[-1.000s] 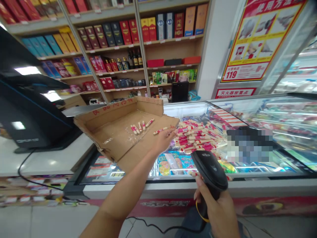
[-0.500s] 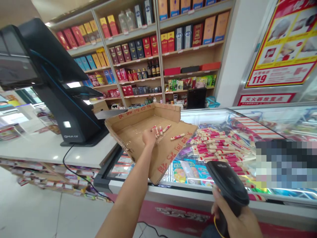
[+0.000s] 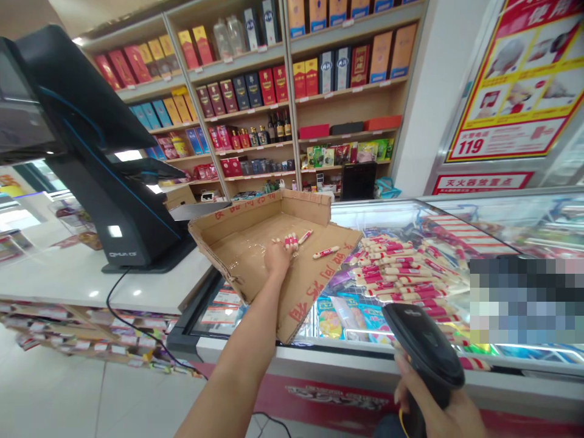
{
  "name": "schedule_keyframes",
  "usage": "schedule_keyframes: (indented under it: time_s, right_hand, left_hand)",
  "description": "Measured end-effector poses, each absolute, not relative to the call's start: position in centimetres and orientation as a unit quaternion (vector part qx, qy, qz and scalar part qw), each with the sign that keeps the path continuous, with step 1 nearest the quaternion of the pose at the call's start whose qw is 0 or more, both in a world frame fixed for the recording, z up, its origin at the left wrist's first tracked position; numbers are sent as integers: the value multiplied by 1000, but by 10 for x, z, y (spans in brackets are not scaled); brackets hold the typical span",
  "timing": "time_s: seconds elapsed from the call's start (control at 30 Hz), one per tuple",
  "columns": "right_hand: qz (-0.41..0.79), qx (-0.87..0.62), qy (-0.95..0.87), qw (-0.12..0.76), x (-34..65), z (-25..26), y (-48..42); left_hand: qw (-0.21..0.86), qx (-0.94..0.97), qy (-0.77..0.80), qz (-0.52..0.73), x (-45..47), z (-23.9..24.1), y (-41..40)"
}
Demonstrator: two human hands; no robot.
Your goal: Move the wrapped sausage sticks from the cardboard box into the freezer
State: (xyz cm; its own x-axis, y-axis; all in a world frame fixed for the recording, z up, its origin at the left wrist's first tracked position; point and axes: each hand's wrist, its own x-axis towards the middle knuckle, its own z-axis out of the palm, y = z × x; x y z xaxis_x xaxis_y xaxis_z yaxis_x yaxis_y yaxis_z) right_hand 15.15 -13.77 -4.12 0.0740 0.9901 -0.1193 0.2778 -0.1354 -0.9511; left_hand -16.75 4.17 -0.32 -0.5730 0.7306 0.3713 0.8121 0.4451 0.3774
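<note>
My left hand [image 3: 277, 258] reaches into a shallow, open-sided cardboard box [image 3: 246, 228]. Its fingers are closed at a small bunch of pale sausages with red labels [image 3: 291, 241], and the fingertips are partly hidden. Right of the bunch, one sausage [image 3: 305, 236] lies slanted, and another sausage [image 3: 325, 252] rests apart near the box's low edge. My right hand [image 3: 440, 407] grips a black barcode scanner [image 3: 424, 344] by its handle, with the head above the freezer's front edge. Beyond the scanner, a large pile of similar sausages [image 3: 401, 267] covers part of the freezer's glass top.
The box sits on the glass-topped chest freezer [image 3: 356, 348], its left side by the white counter [image 3: 150, 286]. A black checkout terminal [image 3: 114, 158] stands there, its cable [image 3: 137, 328] hanging down. Shelves [image 3: 249, 112] of boxes and bottles line the back. A blurred patch hides the right side.
In the box, the sausages by my left hand have come together side by side in a bunch. My right hand still holds the scanner, slightly lower in view.
</note>
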Motion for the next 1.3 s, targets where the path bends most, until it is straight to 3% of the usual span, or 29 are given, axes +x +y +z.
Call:
schedule_keyframes:
  time_s: [0.27,0.6,0.87,1.03,1.3]
  right_hand:
    - [449,-572,-431,534,148,-27,-158]
    - [442,-550,-397,587,173,-38,-176]
    - [432,-563,-395,584,185,-44,-196]
    - [423,-567,-390,589,186,-46,-202]
    - [421,-569,-383,593,182,-47,-201]
  left_hand:
    - [104,-600,-725,-322,-126,17,24]
    - [-104,-823,-494,-262,-6,9,-36]
    - [-119,-812,-524,-227,29,-23,-73]
    - [-98,-808,-559,-160,36,-26,-73]
    - [-81,-823,-538,-164,31,-23,-74]
